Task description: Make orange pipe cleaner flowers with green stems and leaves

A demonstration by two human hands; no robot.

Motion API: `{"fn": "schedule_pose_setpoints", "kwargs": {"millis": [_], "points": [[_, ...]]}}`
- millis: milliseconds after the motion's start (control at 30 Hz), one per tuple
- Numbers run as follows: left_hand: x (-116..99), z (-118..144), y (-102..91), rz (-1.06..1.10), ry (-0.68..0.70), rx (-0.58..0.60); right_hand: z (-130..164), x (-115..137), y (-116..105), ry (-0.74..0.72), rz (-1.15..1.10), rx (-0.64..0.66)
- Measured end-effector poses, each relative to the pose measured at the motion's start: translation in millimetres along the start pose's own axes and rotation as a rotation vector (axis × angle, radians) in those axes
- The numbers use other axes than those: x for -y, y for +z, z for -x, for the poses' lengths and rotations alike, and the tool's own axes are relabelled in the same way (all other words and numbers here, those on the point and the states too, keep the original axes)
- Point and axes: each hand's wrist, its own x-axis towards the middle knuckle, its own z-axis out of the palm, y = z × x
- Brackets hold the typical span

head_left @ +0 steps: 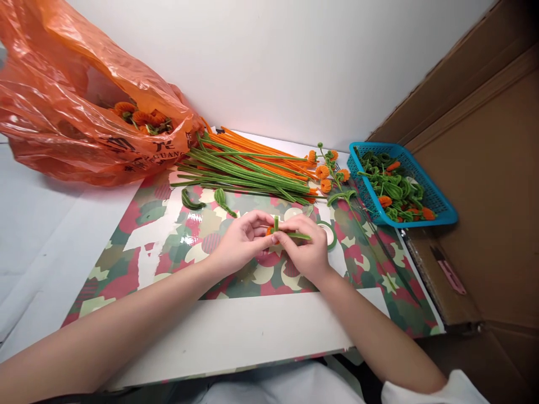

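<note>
I can read only part of the dark print on the orange plastic bag [84, 106] at upper left, something like "GUANG"; the rest crumples out of sight, and the bag half hides orange pieces inside. At frame centre my left hand [242, 241] and right hand [305, 249] meet, fingertips pinched shut on a small green pipe cleaner piece [277, 224] with an orange bit I can hardly make out, above the patterned mat [168, 247] on the desk [37, 224]. My right hand partly covers a tape roll [330, 233].

One orange bag [76, 112], one blue basket [438, 210], two hands [278, 244].
</note>
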Motion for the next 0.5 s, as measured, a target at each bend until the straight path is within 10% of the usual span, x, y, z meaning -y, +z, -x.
{"fn": "schedule_pose_setpoints", "kwargs": {"millis": [500], "points": [[-7.7,2.9,-0.6,-0.159,0.011,-0.066,3.6,5.7,-5.7,0.099,-0.110,-0.014]]}}
